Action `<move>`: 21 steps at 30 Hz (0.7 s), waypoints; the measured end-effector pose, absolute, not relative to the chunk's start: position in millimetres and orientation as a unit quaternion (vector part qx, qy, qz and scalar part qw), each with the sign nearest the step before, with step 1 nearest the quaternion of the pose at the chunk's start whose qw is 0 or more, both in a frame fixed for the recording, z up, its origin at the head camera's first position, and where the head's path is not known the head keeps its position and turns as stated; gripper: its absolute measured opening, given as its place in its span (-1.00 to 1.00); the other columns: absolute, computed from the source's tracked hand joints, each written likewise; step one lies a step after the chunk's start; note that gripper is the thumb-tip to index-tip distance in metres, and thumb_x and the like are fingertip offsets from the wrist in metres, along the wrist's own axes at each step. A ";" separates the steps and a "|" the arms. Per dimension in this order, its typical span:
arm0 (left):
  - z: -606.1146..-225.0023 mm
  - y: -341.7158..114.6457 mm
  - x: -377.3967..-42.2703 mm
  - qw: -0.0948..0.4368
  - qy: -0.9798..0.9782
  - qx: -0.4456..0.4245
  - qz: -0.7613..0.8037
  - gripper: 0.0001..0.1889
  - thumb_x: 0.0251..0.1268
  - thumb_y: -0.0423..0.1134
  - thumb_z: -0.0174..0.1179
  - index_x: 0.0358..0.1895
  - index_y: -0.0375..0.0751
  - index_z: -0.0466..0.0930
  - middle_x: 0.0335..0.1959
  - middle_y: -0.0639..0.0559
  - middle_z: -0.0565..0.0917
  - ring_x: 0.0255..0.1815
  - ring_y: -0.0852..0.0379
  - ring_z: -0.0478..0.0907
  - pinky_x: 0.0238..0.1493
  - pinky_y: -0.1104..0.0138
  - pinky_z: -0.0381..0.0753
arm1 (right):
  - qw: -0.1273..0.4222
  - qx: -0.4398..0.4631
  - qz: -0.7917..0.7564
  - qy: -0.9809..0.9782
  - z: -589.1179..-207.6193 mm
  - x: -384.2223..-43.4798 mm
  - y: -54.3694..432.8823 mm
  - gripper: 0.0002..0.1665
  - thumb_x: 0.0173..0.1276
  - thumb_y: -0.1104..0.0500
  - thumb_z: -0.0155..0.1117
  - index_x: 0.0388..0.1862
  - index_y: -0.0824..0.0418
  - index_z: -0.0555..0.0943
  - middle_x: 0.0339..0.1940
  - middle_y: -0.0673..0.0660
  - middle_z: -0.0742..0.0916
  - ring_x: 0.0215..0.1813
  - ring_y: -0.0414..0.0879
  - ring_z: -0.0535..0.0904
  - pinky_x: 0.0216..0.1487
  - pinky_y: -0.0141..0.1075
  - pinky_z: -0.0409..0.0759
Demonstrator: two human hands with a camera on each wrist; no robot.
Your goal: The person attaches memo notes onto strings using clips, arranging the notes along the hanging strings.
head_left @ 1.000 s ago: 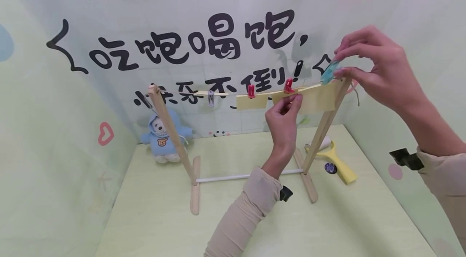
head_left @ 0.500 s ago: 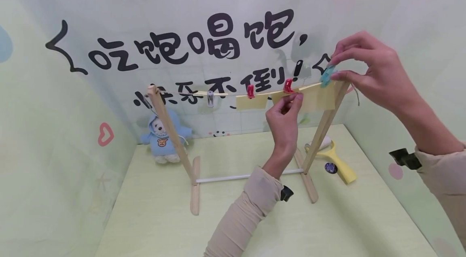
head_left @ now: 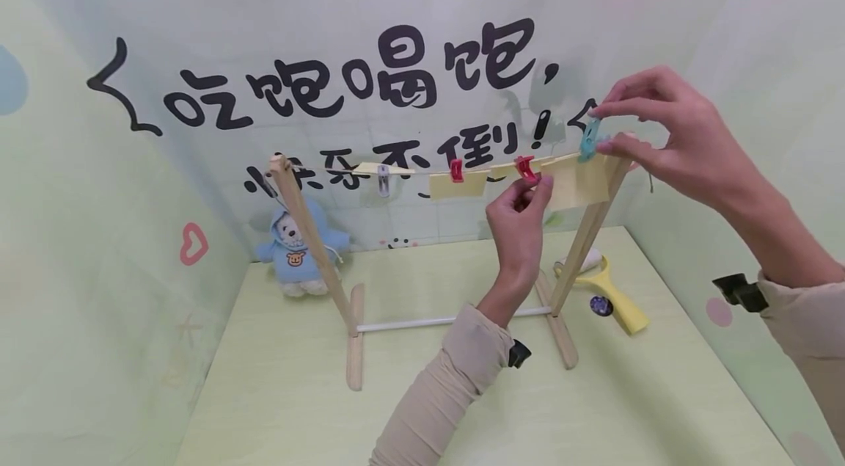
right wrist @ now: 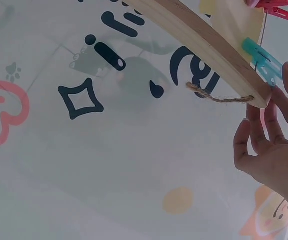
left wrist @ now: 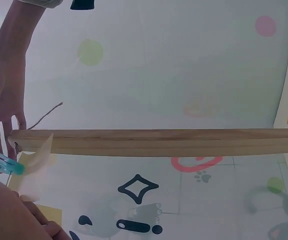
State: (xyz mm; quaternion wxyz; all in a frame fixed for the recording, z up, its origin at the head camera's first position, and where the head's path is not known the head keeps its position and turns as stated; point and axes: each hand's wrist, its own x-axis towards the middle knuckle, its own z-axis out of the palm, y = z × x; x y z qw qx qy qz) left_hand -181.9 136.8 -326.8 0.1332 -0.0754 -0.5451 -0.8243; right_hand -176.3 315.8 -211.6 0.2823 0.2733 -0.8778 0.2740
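Observation:
In the head view my right hand (head_left: 680, 132) holds a teal clothespin (head_left: 589, 137) between thumb and fingertips. The clothespin stands nearly upright on the string, over the top edge of a pale yellow paper sheet (head_left: 577, 183). My left hand (head_left: 518, 227) pinches that sheet's left edge, just below a red clothespin (head_left: 526, 168). In the right wrist view the teal clothespin (right wrist: 264, 61) lies across string and paper, with thumb and finger at its handle ends. The left wrist view shows the clothespin (left wrist: 8, 164) beyond my left hand (left wrist: 9, 215).
Wooden posts (head_left: 310, 246) carry the string, with a white crossbar (head_left: 403, 323) low between them. Another red clothespin (head_left: 456, 171) and a grey one (head_left: 383, 180) hold papers. A plush toy (head_left: 297, 253) sits left; a yellow-handled roller (head_left: 617, 293) lies right.
The teal clothespin has turned from slanted to nearly upright, and my right hand has come slightly down and left. The nearest red clothespin now tilts more. My left hand has barely shifted.

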 end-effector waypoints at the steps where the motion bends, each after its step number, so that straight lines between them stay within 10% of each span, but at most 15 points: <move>1: -327.0 137.2 -181.9 0.130 -0.546 -0.074 -0.825 -0.76 0.51 -0.27 0.42 -0.11 -0.48 0.78 -0.52 0.23 0.50 -0.47 0.33 0.34 -0.40 0.47 0.29 | 0.283 0.276 0.275 -0.877 -212.3 -175.9 316.6 -0.45 0.22 0.50 0.64 0.21 0.35 0.78 0.22 -0.42 0.49 0.30 -0.47 0.39 0.21 -0.62 0.34; 8: -330.2 137.7 -181.3 0.108 -0.555 -0.069 -0.822 -0.77 0.52 -0.26 0.43 -0.05 -0.43 0.80 -0.51 0.22 0.51 -0.48 0.30 0.33 -0.41 0.46 0.27 | 0.330 0.275 0.272 -0.861 -216.8 -164.3 321.0 -0.49 0.33 0.43 0.60 0.26 0.37 0.75 0.29 -0.46 0.52 0.31 -0.48 0.43 0.16 -0.60 0.36; 11: -333.9 135.6 -179.7 0.095 -0.562 -0.069 -0.819 -0.77 0.53 -0.22 0.43 0.00 -0.36 0.82 -0.49 0.23 0.52 -0.46 0.30 0.36 -0.40 0.46 0.29 | 0.368 0.278 0.274 -0.844 -224.0 -154.5 322.4 -0.50 0.58 0.04 0.47 0.22 0.43 0.75 0.29 -0.44 0.54 0.33 -0.48 0.43 0.18 -0.60 0.36; 15: -345.8 130.1 -176.2 0.093 -0.578 -0.085 -0.806 -0.76 0.54 -0.18 0.41 0.06 -0.27 0.83 -0.46 0.23 0.53 -0.43 0.32 0.38 -0.37 0.46 0.34 | 0.411 0.265 0.291 -0.822 -237.6 -133.3 319.8 0.01 0.53 -0.48 0.24 0.13 0.53 0.74 0.26 -0.39 0.59 0.33 -0.48 0.45 0.19 -0.61 0.37; 21: -382.2 109.5 -162.7 0.093 -0.619 -0.142 -0.767 -0.76 0.63 -0.16 0.33 0.05 -0.29 0.79 -0.44 -0.01 0.61 -0.42 0.32 0.48 -0.35 0.50 0.43 | 0.424 0.246 0.339 -0.803 -270.9 -91.0 315.3 -0.19 0.68 -0.22 0.26 0.09 0.63 0.68 0.25 -0.34 0.68 0.17 -0.47 0.54 0.26 -0.58 0.40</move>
